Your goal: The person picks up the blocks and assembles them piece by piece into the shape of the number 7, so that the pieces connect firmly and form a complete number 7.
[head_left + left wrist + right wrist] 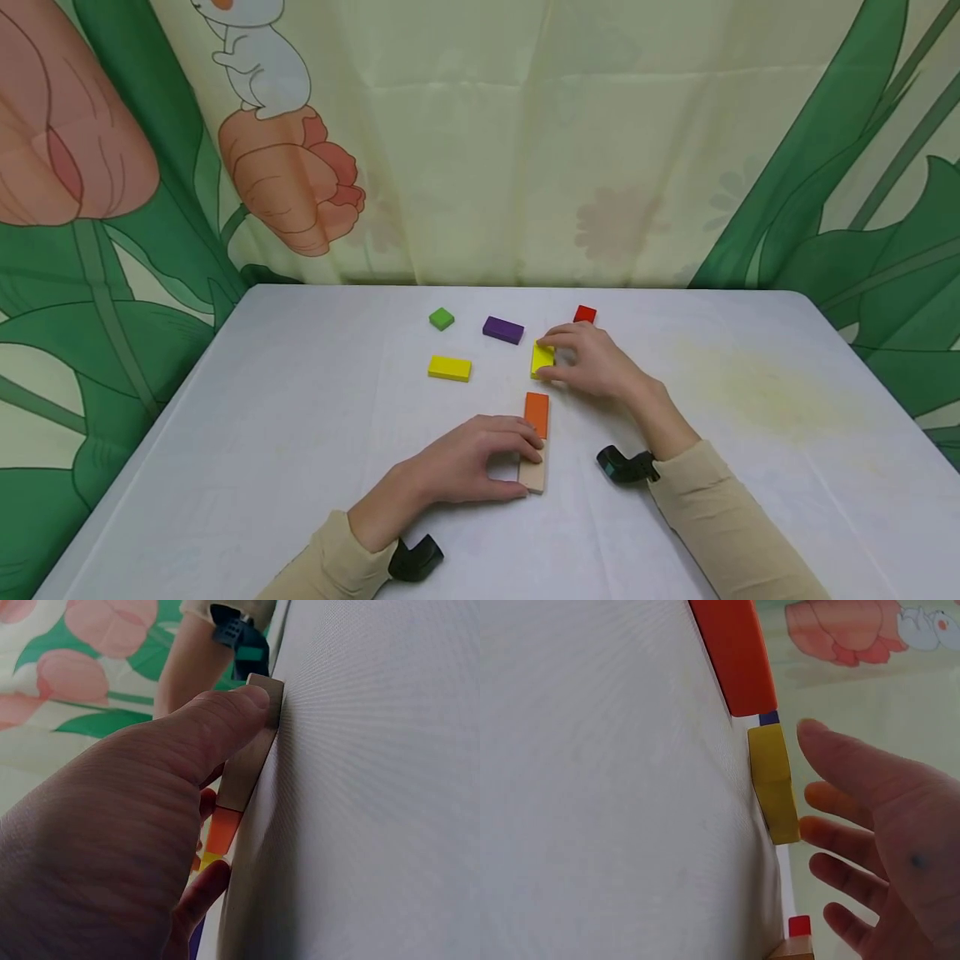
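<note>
In the head view my left hand (480, 458) reaches in from the lower left and holds a plain wooden block (532, 477), its thumb at the near end and its fingers over the far part. An orange block (536, 414) lies end to end with it. My right hand (596, 362) is spread around a yellow block (542, 360) just beyond the orange one. In the right wrist view the thumb (815, 729) stands slightly apart from the yellow block (772, 769), while other fingertips are close to its far end.
A second yellow block (450, 368) lies to the left. Farther back are a green block (442, 318), a purple block (503, 330) and a red block (585, 314) partly behind my right hand. A wood-coloured block (795, 947) shows low in the right wrist view. A printed curtain (525, 150) hangs behind the white table (300, 400).
</note>
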### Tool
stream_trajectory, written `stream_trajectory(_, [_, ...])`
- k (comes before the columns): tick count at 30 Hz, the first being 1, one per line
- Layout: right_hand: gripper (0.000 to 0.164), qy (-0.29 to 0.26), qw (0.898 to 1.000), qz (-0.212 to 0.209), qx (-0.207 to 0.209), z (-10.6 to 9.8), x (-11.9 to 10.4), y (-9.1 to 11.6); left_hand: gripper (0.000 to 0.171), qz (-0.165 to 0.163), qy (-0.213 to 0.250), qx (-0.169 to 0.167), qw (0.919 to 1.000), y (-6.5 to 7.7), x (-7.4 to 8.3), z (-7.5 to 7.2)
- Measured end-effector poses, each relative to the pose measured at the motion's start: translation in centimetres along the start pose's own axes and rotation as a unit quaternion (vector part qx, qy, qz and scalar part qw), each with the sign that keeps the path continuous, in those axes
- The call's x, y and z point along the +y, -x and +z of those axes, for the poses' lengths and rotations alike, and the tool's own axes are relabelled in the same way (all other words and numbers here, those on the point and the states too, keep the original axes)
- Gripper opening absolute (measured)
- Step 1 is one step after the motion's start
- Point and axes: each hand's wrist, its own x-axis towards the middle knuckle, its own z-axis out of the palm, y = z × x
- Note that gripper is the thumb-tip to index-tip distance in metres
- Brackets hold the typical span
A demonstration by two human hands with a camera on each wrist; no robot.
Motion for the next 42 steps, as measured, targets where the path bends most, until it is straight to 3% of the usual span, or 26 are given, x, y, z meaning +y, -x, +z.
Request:
stream_trajectory(7, [0.043, -0.016, 1.000, 0.020, 0.008, -0.07, -0.37, -0.63, 0.029, -0.007, 0.007, -0.002, 1.0000, -0.04, 0.09, -0.17])
stream_trajectory(17, [0.045, -0.042, 0.998, 0.039, -0.011, 0.10, -0.36, -0.62, 0.030, -0.017, 0.009, -0.007, 0.9998, 0.05, 0.15, -0.22])
stream_trajectory(35, [0.039, -0.041, 0.999, -0.018, -0.016, 0.39, -0.53, -0.05, 0.030, -0.032, 0.013, -0.017, 0.9993, 0.02, 0.29, -0.16])
stream_trajectory(42, [0.039, -0.042, 0.999, -0.019, -0.017, 0.41, -0.74, 0.09, 0.030, -0.033, 0.017, -0.018, 0.9991, -0.04, 0.28, -0.18])
